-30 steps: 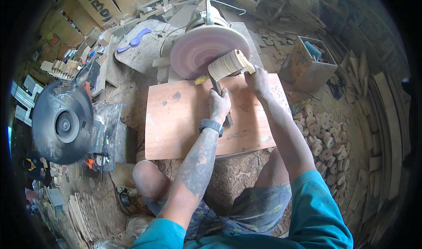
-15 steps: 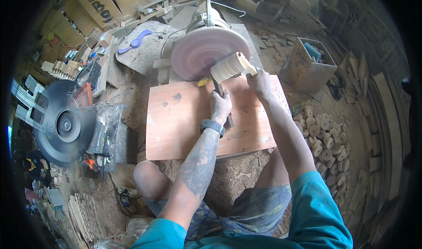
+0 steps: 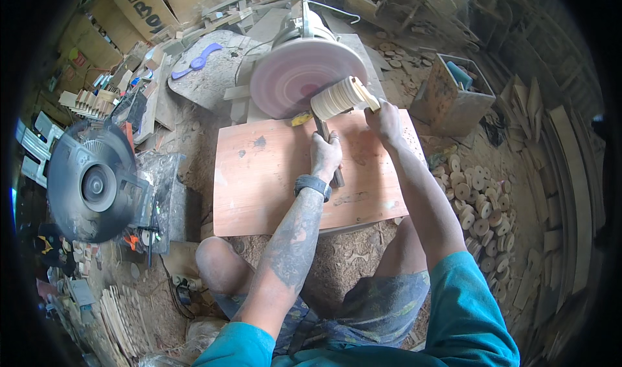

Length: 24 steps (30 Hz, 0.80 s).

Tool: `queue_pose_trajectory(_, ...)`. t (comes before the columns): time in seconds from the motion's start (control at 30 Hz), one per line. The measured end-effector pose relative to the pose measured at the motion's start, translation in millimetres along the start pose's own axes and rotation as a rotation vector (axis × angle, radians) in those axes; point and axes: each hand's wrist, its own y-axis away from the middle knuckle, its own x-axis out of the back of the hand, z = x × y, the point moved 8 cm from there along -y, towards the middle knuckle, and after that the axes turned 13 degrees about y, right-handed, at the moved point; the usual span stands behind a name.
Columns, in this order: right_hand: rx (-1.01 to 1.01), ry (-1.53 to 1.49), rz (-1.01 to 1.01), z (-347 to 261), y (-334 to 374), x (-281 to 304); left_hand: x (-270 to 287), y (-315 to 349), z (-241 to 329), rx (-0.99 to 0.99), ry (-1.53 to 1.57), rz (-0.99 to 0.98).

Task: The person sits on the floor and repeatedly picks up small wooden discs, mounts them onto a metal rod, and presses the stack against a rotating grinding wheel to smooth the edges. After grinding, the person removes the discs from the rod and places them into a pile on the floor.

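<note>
A row of pale round wooden discs (image 3: 337, 98), packed tight like a cylinder, lies against or very close to the lower right face of a large sanding disc (image 3: 285, 82). My right hand (image 3: 386, 122) is closed on the light wooden end piece (image 3: 367, 94) of this row. My left hand (image 3: 326, 155) is wrapped round a dark wooden bar (image 3: 322, 130), whose far end meets the near left end of the row. Both hands are above a reddish plywood board (image 3: 259, 198). A small yellow piece (image 3: 301, 118) sits at the board's far edge.
A fan (image 3: 97, 187) stands at the left with its blades blurred. Many loose wooden discs (image 3: 481, 210) are heaped at the right, below a wooden box (image 3: 452, 101). A purple two-armed piece (image 3: 197, 62) lies on a dusty panel (image 3: 220, 82) at the far left.
Both hands and the row of discs stay nearly in place. The fan head has turned slightly, and the whole view has shifted a little.
</note>
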Motion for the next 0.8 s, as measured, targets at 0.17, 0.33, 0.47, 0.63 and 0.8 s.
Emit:
queue_pose_trajectory(0.17, -0.015, 0.009, -0.011, 0.6, 1.5, 1.4, -0.1, 1.9, 1.7, -0.009, 0.015, 0.011)
queue_pose_trajectory(0.33, 0.017, 0.006, 0.030, -6.3, 2.8, 2.2, 0.8, 2.6, 4.1, -0.020, -0.043, 0.029)
queue_pose_trajectory(0.47, 0.033, -0.015, 0.034, -6.3, 1.1, -1.0, 1.4, 0.6, 2.8, -0.006, -0.023, 0.016)
queue_pose_trajectory(0.63, -0.008, 0.013, 0.020, 1.9, 1.3, 0.0, -0.3, 0.4, 0.8, -0.003, -0.009, 0.013)
queue_pose_trajectory(0.8, 0.001, 0.040, 0.010, -2.1, 2.6, 0.2, 0.5, 0.6, -0.4, 0.012, 0.003, 0.021)
